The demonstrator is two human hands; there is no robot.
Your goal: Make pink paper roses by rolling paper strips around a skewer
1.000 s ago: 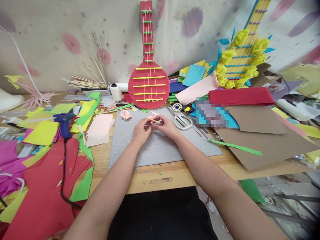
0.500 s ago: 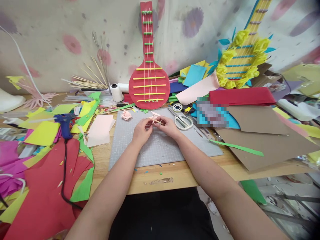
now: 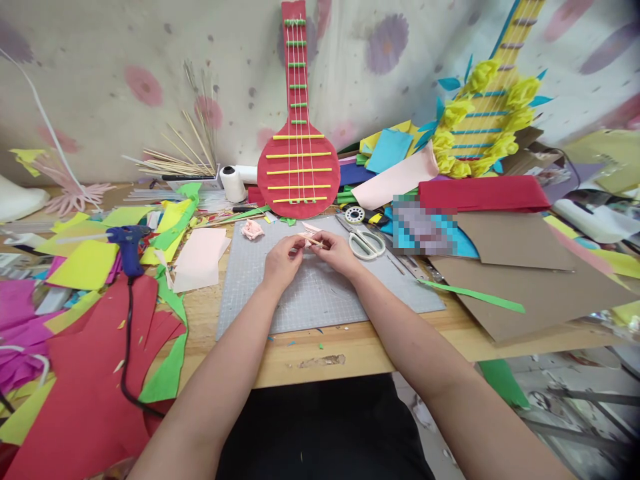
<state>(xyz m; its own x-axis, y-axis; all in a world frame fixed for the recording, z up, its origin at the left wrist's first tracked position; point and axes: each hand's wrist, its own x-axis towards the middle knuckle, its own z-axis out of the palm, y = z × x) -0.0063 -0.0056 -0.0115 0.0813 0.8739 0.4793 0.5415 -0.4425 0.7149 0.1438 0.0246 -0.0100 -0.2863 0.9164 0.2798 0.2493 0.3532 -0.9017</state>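
Both hands meet over the grey cutting mat [image 3: 325,300]. My left hand [image 3: 281,261] and my right hand [image 3: 334,253] pinch a thin wooden stick [image 3: 311,241] with a small strip of pale pink paper wound at its middle. The fingers of both hands are closed on it. A crumpled pink paper flower [image 3: 252,230] lies on the mat's far left corner. White-handled scissors [image 3: 364,241] rest just right of my right hand.
A red paper guitar [image 3: 298,160] leans on the wall behind the mat. A blue glue gun [image 3: 127,245] lies at the left among yellow, green and red paper scraps. Brown cardboard [image 3: 525,280] and a yellow-flowered guitar [image 3: 480,127] fill the right. Wooden skewers [image 3: 175,163] lie at the back.
The fingers have shifted slightly on the stick and pink paper; both hands stay in the same spot over the mat.
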